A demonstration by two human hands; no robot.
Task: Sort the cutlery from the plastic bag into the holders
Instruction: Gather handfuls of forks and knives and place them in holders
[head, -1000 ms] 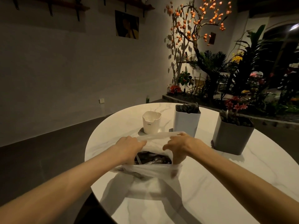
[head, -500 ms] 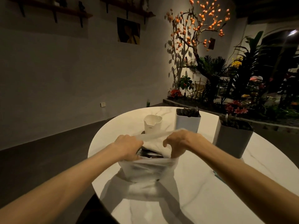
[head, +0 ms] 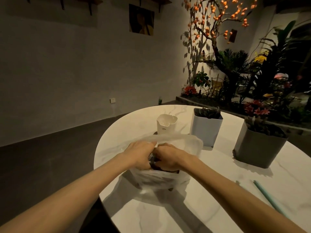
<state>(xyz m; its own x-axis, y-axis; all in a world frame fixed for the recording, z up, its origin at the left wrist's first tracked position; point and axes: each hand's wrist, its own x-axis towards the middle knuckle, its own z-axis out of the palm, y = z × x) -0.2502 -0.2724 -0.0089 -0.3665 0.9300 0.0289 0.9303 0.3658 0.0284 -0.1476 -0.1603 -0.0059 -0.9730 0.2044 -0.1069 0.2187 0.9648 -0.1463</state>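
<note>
Fingers of the left hand (head: 140,153) and right hand (head: 165,158) are buried in the translucent white plastic bag (head: 161,180) near the counter's (head: 218,190) left edge; their grasp can't be judged. The white notched holder (head: 166,124) behind looks empty; sorting seems unstarted.

From my remote seat I see a round white marble-look table (head: 218,190), smooth and glossy with grey veining. The translucent thin plastic bag (head: 161,180) is crinkled and filmy. The small white glossy holder (head: 165,126) looks like ceramic or hard plastic; the tall white square planter (head: 204,130) and the dark grey square planter (head: 257,148) look matt plastic.
</note>
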